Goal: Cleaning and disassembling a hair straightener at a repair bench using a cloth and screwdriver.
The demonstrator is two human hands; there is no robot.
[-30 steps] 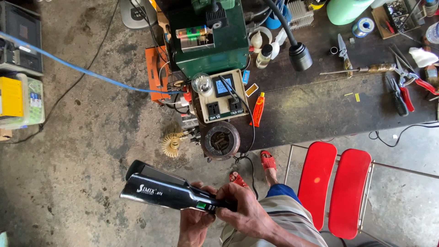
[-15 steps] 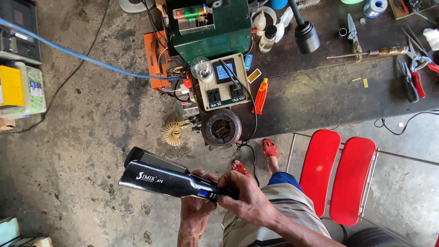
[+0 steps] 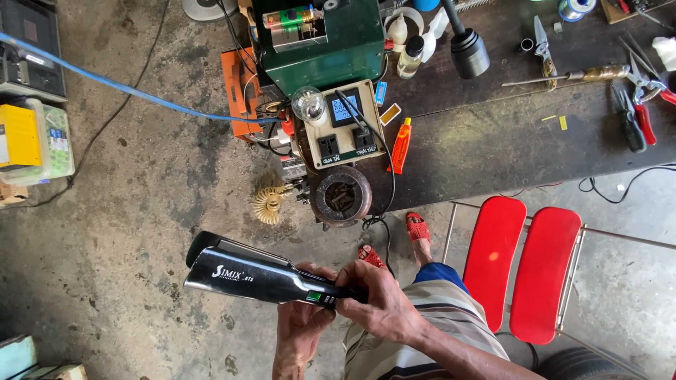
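A black hair straightener [image 3: 243, 274] with wide plates lies level in front of me, plates pointing left. My right hand [image 3: 380, 309] is closed over its handle end, thumb by the small green switch. My left hand [image 3: 299, 331] cups the same end from below. Its cord runs off towards the workbench.
A dark workbench [image 3: 493, 134] carries a green box [image 3: 320, 39], a beige socket panel with a meter and bulb [image 3: 341, 127], an orange tube [image 3: 401, 144], bottles, pliers and a screwdriver. A red stool [image 3: 521, 267] stands to my right. A blue cable [image 3: 127, 88] crosses the concrete floor.
The view has shifted slightly, so the bench sits higher in frame. The straightener and both hands stay nearly where they were, drifting a little right.
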